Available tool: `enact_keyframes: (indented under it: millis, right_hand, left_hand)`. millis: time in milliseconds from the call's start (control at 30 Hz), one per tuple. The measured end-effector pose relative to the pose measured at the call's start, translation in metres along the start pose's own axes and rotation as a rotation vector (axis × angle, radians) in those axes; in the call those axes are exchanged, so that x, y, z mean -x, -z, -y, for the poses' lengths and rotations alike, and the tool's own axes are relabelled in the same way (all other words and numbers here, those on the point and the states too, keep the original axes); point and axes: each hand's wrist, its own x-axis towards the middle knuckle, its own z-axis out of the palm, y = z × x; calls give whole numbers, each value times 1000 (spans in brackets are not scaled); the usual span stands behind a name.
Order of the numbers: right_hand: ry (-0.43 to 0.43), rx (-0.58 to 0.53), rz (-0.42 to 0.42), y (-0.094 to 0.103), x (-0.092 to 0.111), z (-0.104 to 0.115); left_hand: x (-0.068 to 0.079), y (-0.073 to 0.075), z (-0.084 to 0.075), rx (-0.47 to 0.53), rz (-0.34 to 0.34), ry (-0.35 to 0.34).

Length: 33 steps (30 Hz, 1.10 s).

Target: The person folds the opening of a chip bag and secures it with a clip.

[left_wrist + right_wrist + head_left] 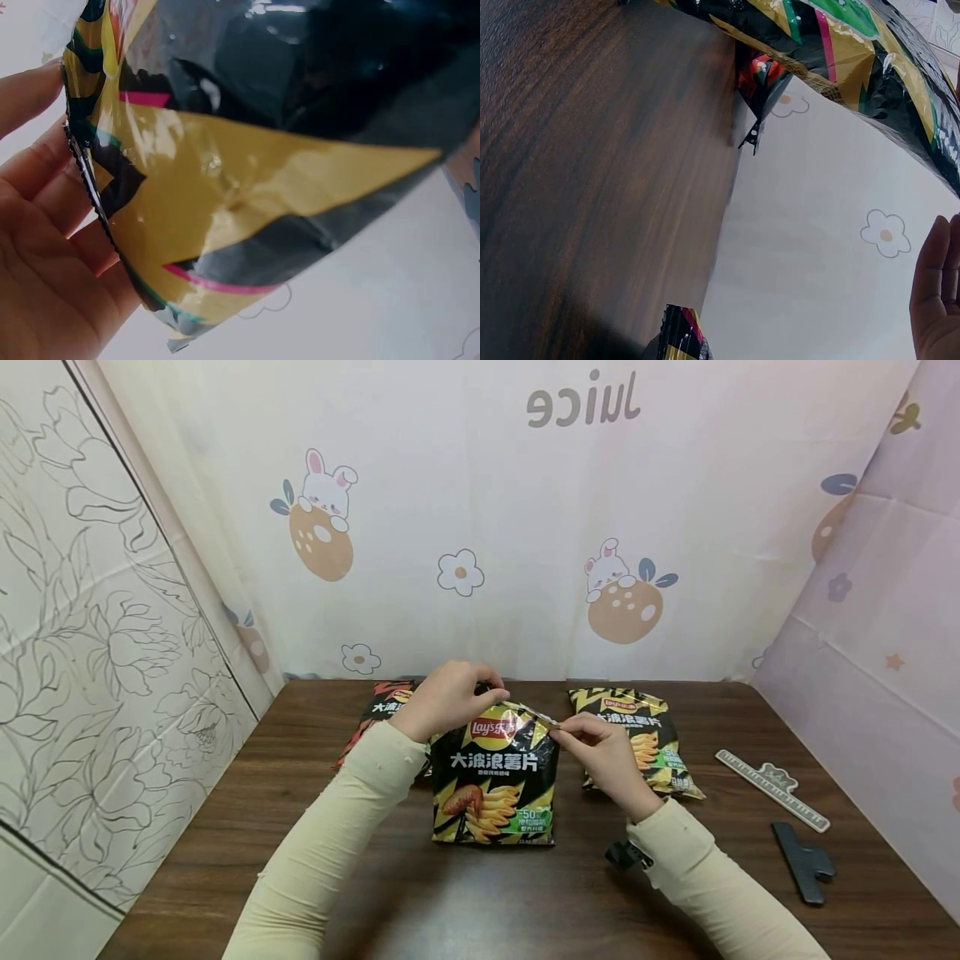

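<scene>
A black and yellow chip bag (495,777) stands upright at the middle of the table, its front facing me. At its top left, my left hand (453,697) pinches the upper edge. The thumb and index of my right hand (600,756) pinch the top right corner. Up close in the left wrist view, the left hand (52,240) has its thumb and fingers on either side of the crimped edge of the bag (225,180). In the right wrist view, only part of the right hand (936,292) shows, below the bag (900,82); its grip is out of frame.
Behind on the left lies a red and black chip bag (382,706), partly hidden. Another black and yellow bag (656,752) lies behind my right hand. A clear ruler-like clip (772,789) and a black clip (802,864) lie on the table (480,902) at the right.
</scene>
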Motion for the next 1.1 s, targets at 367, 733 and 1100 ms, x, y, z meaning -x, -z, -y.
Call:
enact_keyframes:
  millis: [367, 733, 1100]
  right_hand:
    - [-4, -35, 43, 2, -4, -30]
    - [-70, 43, 144, 6, -6, -20]
    - [-132, 140, 180, 4, -8, -20]
  left_hand:
    - [0, -1, 0, -1, -9, 2]
    - [0, -3, 1, -15, -25, -15]
    - [2, -3, 2, -10, -31, -38]
